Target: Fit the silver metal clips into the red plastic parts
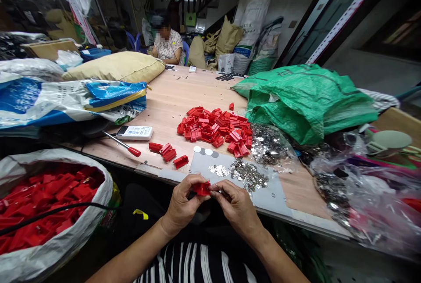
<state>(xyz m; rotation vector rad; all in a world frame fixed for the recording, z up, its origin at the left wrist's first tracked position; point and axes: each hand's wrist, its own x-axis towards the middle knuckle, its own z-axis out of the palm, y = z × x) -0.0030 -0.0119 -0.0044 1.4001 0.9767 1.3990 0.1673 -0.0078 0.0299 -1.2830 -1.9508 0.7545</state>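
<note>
Between thumb and fingers my left hand (184, 204) holds a red plastic housing (203, 188) just off the table's front edge. My right hand (235, 204) is pinched closed at the housing's right side; what its fingertips hold, if anything, is too small to make out. Beyond my hands, a pile of red plastic housings (213, 126) lies on the table. A few single housings (180, 162) lie left of the pile. Small metal pieces (249, 175) and a little heap of whitish pieces (219, 170) rest on a grey sheet (274, 193).
At the left stands a white sack (98, 160) full of red housings. A red-handled screwdriver (133, 150) lies near a white device (134, 133). Green sacking (305, 98) and clear plastic bags (378, 204) cover the right side. A person (169, 46) sits at the far end.
</note>
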